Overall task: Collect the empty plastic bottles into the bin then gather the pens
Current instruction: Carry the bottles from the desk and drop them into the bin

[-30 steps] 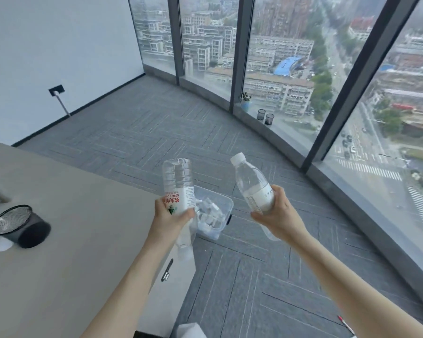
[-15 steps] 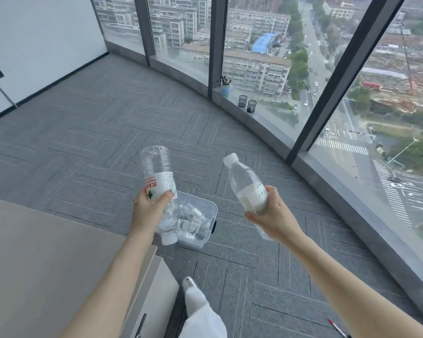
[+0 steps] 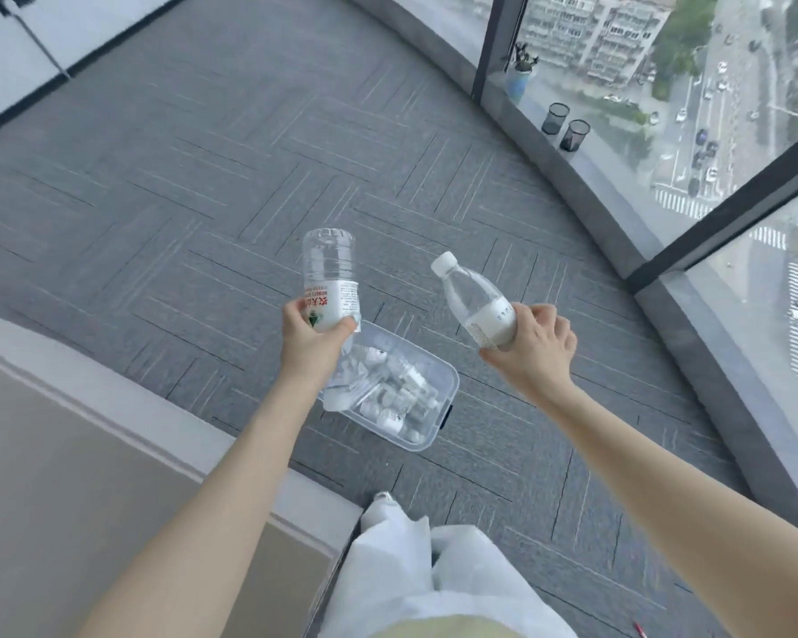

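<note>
My left hand (image 3: 311, 337) grips a clear empty bottle (image 3: 329, 274) with a red and green label, held upside down with its base pointing away from me. My right hand (image 3: 533, 347) grips a second clear bottle (image 3: 473, 297) with a white cap and white label, tilted up to the left. Both bottles hang above a clear plastic bin (image 3: 438, 384) on the carpet, which holds several empty bottles. The left bottle's neck is over the bin's left end. A red pen (image 3: 640, 629) lies on the floor at the bottom right.
A beige desk (image 3: 65, 476) fills the lower left. My white trouser legs (image 3: 415, 568) and a shoe stand below the bin. Two dark mesh cups (image 3: 566, 126) and a small potted plant (image 3: 520, 71) sit on the curved window ledge. Grey carpet lies all around.
The view has tilted down and drawn closer to the bin. Both hands, still holding their bottles, now sit right above the bin, and the bin appears larger.
</note>
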### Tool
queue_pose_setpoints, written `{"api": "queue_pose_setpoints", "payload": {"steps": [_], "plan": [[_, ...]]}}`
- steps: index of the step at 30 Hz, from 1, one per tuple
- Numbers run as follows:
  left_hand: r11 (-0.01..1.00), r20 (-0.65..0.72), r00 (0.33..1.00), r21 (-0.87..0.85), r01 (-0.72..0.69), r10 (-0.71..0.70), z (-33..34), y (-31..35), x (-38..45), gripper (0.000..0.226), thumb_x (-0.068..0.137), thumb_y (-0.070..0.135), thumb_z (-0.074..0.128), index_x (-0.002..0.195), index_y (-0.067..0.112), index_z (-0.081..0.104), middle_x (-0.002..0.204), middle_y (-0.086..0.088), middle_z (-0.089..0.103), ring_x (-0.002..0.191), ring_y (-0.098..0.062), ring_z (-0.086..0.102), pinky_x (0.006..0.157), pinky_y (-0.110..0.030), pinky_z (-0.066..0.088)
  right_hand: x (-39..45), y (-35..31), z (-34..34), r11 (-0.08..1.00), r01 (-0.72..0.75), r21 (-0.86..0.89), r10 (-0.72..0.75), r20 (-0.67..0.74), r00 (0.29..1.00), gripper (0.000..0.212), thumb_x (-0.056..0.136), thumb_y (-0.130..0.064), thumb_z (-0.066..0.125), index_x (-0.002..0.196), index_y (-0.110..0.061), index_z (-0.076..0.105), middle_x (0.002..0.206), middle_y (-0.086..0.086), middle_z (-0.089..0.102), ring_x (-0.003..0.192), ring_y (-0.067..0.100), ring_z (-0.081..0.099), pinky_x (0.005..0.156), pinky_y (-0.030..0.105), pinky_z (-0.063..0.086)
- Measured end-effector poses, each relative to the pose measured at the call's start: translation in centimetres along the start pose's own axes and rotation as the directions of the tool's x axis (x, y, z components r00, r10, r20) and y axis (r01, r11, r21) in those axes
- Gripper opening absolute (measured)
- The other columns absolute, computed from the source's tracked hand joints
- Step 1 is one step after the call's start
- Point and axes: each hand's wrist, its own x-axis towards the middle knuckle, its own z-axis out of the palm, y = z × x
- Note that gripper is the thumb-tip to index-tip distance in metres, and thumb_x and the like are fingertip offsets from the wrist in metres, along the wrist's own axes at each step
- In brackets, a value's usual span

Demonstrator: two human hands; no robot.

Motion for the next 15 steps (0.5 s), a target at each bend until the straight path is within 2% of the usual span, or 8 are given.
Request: {"api": "queue_pose_setpoints", "payload": {"steps": [5, 11, 14, 15], "plan": [[0.991, -0.102, 0.986, -0.033, 0.129, -0.132, -0.3, -1.7, 3.1, 0.059, 0.084, 0.023, 0.065, 0.133, 0.014, 0.032, 0.125, -0.007, 0.048, 0.074, -0.004, 0.05, 0.054, -0.021, 0.038, 5.9, -0.8, 4.0, 0.997, 0.031, -0.073, -0.012, 0.238, 0.971, 0.066, 0.072, -0.047, 0.068, 0.128, -0.023, 0.043, 0.125, 0.006, 0.037, 0.115, 0.028, 0.035, 0.102, 0.041, 0.026], [0.966, -0.249, 0.934, -0.051, 0.252, -0.256, 0.2, -4.3, 5.9, 0.057, 0.082, 0.031, 0.065, 0.133, 0.021, 0.04, 0.115, 0.004, 0.054, 0.076, -0.001, 0.053, 0.054, -0.019, 0.035, 11.9, -1.8, 9.4, 0.979, 0.124, -0.161, -0.024, 0.517, 0.856, 0.068, 0.08, -0.047, 0.064, 0.133, -0.014, 0.037, 0.13, 0.01, 0.038, 0.123, 0.029, 0.036, 0.103, 0.046, 0.032], [0.956, -0.276, 0.915, -0.086, 0.281, -0.294, 1.9, -6.8, 7.9, 0.051, 0.081, 0.031, 0.066, 0.127, 0.022, 0.045, 0.116, 0.003, 0.058, 0.089, -0.011, 0.06, 0.062, -0.021, 0.04, 14.6, -1.7, 12.8, 0.974, 0.184, -0.13, -0.068, 0.606, 0.793, 0.065, 0.085, -0.041, 0.061, 0.136, -0.011, 0.033, 0.134, 0.012, 0.04, 0.123, 0.031, 0.041, 0.104, 0.051, 0.036], [0.953, -0.281, 0.91, -0.081, 0.293, -0.304, 2.7, -7.6, 8.7, 0.049, 0.082, 0.03, 0.065, 0.125, 0.021, 0.045, 0.114, 0.002, 0.059, 0.089, -0.012, 0.06, 0.063, -0.022, 0.04, 15.4, -1.4, 14.2, 0.975, 0.19, -0.118, -0.075, 0.627, 0.775, 0.065, 0.087, -0.039, 0.06, 0.137, -0.01, 0.03, 0.135, 0.013, 0.04, 0.122, 0.031, 0.042, 0.103, 0.051, 0.038]]}}
